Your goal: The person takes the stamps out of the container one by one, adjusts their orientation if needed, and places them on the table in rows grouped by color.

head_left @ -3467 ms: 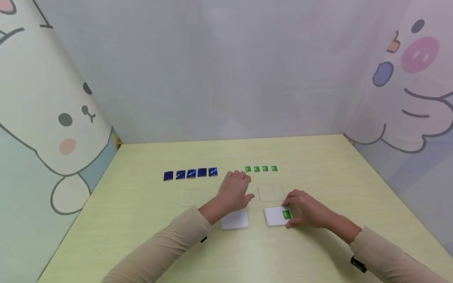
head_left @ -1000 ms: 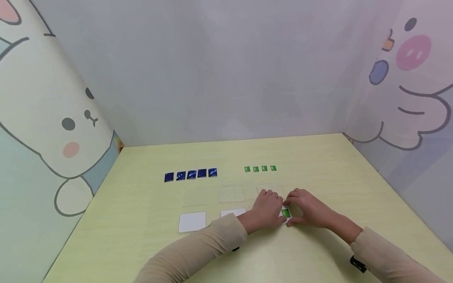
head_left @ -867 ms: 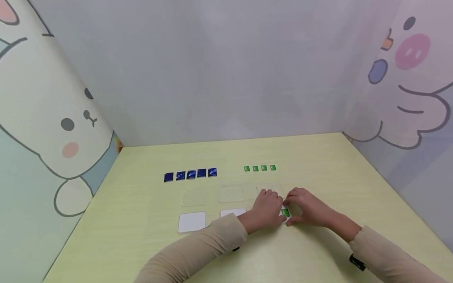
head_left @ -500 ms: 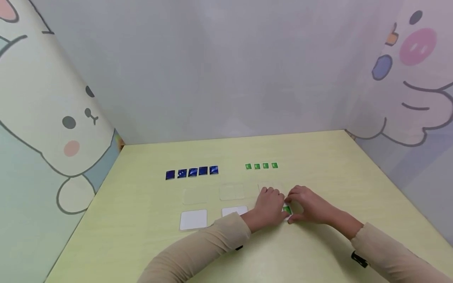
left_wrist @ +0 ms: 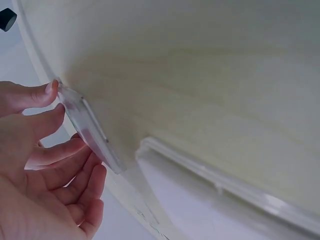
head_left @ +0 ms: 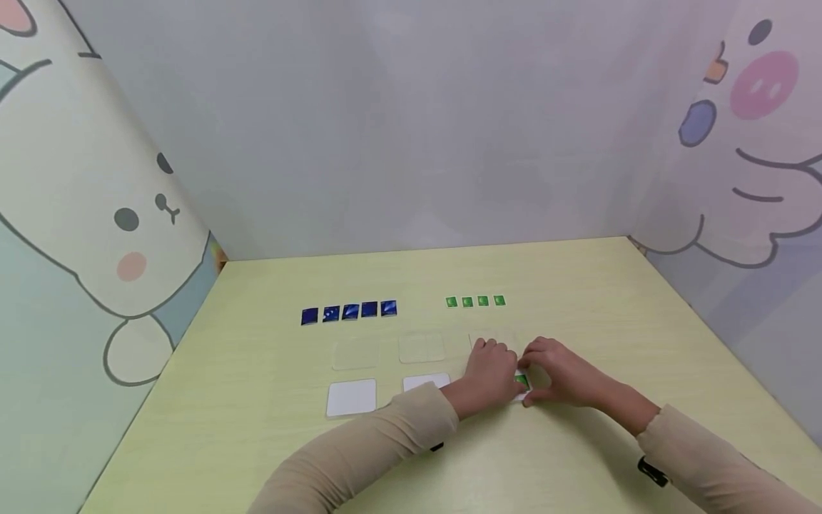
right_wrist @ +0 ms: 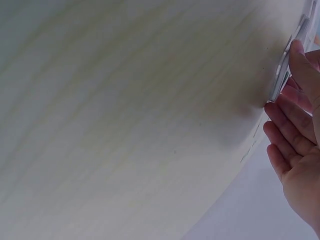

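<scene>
Both hands meet at the rightmost clear plastic case (left_wrist: 90, 125), which has a white face and a small green square sticker (head_left: 523, 380) at its right end. My right hand (head_left: 565, 376) grips that end, thumb on the near edge and fingers on the far one. From the left, my left hand (head_left: 489, 377) reaches over the case and holds it, its thumb touching the sticker. That hand covers most of the case in the head view. Thumb and fingers around the case edge also appear in the right wrist view, where the case (right_wrist: 284, 65) is seen edge-on.
Two more white-faced cases lie to the left, a left one (head_left: 352, 397) and a middle one (head_left: 427, 381). Behind them are clear lids (head_left: 421, 348). Farther back run a row of blue squares (head_left: 349, 312) and a row of green squares (head_left: 475, 301) on the pale table (head_left: 257, 400).
My left hand has moved right, from above the middle case onto the rightmost case. Its thumb now covers more of the green sticker. My right hand has stayed at the case's right end.
</scene>
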`<state>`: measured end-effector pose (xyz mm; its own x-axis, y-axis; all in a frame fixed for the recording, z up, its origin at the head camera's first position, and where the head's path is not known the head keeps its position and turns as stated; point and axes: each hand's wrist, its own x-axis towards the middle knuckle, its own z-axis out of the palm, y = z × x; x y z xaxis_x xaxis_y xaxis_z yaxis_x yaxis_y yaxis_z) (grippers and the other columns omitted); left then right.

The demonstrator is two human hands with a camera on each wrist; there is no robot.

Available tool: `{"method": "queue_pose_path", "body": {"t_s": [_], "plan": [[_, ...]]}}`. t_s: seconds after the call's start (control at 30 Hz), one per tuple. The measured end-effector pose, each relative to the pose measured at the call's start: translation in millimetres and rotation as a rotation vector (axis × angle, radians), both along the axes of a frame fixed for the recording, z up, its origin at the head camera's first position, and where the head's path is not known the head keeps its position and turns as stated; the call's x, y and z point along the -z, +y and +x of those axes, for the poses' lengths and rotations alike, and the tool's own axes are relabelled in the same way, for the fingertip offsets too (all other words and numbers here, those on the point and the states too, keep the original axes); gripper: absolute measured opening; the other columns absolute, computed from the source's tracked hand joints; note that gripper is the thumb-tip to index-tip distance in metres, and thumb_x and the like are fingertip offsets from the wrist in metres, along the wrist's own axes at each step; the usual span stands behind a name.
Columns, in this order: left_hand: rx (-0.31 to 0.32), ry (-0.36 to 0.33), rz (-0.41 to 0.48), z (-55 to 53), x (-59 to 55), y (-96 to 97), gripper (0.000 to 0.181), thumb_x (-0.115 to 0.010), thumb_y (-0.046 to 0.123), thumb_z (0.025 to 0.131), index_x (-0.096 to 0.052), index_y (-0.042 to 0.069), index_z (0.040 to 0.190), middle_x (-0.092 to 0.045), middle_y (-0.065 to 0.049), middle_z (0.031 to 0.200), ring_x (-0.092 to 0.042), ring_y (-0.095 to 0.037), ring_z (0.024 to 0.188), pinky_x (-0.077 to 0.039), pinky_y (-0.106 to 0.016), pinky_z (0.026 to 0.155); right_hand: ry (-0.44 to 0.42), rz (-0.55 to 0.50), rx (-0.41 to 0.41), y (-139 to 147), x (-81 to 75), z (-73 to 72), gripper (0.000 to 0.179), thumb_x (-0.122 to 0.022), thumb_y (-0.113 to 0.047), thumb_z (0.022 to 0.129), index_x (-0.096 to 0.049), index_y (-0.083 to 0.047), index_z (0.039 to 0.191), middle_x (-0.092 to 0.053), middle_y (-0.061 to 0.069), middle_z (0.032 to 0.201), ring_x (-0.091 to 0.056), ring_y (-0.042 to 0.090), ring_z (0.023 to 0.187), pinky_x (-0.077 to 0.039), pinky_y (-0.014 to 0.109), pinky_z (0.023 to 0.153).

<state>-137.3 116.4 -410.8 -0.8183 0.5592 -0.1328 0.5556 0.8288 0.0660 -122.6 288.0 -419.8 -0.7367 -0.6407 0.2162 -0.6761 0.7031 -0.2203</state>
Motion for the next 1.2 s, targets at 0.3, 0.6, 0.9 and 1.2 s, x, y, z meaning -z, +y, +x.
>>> {"method": "queue_pose_path", "body": {"t_s": [0.3,0.6,0.9,1.2], "plan": [[-0.001,0.026,0.022,-1.3,4.4,2.7,0.044,-0.068,0.062,0.081,-0.069,0.025,0.105,-0.064,0.010,0.089,-0.047,-0.009,0.082,-0.037,-0.024,0.083,-0.046,0.010,0.032,0.1,-5.4,1.3,0.050,-0.086,-0.049,0.067,-0.073,-0.011,0.096,-0.067,-0.006,0.091,-0.058,0.011,0.088,-0.051,0.035,0.080],[-0.019,0.038,0.017,-3.6,3.6,4.2,0.040,-0.073,0.059,0.079,-0.071,0.026,0.101,-0.064,0.009,0.084,-0.048,-0.009,0.079,-0.037,-0.024,0.080,-0.031,-0.002,0.023,-0.1,-3.3,0.8,0.048,-0.088,-0.045,0.065,-0.073,-0.010,0.095,-0.067,-0.006,0.090,-0.057,0.010,0.087,-0.050,0.033,0.079],[-0.049,0.018,-0.003,-5.6,1.8,4.8,0.033,-0.075,0.056,0.078,-0.071,0.026,0.090,-0.063,0.010,0.079,-0.048,-0.009,0.076,-0.035,-0.025,0.077,-0.060,0.007,0.029,-1.2,-3.0,-0.5,0.050,-0.087,-0.046,0.066,-0.073,-0.009,0.097,-0.068,-0.005,0.092,-0.058,0.011,0.088,-0.051,0.033,0.080],[-0.067,-0.039,0.082,-7.6,-1.5,-0.4,0.022,-0.078,0.045,0.079,-0.072,0.024,0.083,-0.063,0.010,0.070,-0.048,-0.009,0.071,-0.032,-0.024,0.075,-0.112,0.012,0.053,-2.6,-4.7,-0.5,0.047,-0.088,-0.044,0.065,-0.072,-0.011,0.095,-0.067,-0.006,0.092,-0.057,0.012,0.088,-0.050,0.032,0.079]]}}
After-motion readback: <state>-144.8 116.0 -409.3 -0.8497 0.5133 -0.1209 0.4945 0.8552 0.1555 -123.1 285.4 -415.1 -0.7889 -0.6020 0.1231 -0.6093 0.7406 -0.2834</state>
